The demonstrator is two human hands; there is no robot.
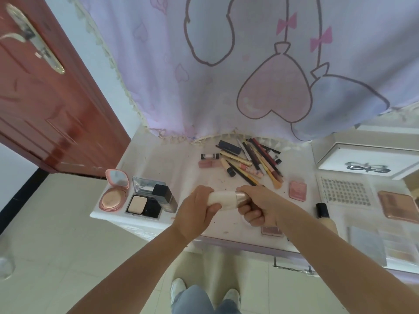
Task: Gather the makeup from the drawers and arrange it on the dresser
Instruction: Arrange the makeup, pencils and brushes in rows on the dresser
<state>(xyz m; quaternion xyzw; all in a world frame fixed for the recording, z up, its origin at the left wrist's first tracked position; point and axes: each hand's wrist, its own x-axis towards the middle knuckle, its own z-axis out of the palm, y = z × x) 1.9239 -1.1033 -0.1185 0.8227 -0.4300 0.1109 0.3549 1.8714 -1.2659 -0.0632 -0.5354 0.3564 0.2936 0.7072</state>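
Observation:
Both hands hold a cream bottle [221,198] with a rose-gold collar, lying sideways above the white dresser top [158,164]. My left hand [199,209] grips its pale body. My right hand [258,207] grips the collar end. A pile of pencils, brushes and lipsticks [249,162] lies behind the hands. An open round pink compact [113,193] and an open black powder compact [147,200] sit at the front left, with a dark square-capped bottle [165,198] beside them. A small pink blush case [297,189] lies to the right.
A black-capped foundation bottle [323,211], a grid-patterned sheet [345,192], a rose-gold palette [398,206] and a white box with a bow [367,162] occupy the right side. A heart-print cloth [226,75] hangs behind. A red door [45,98] stands at left.

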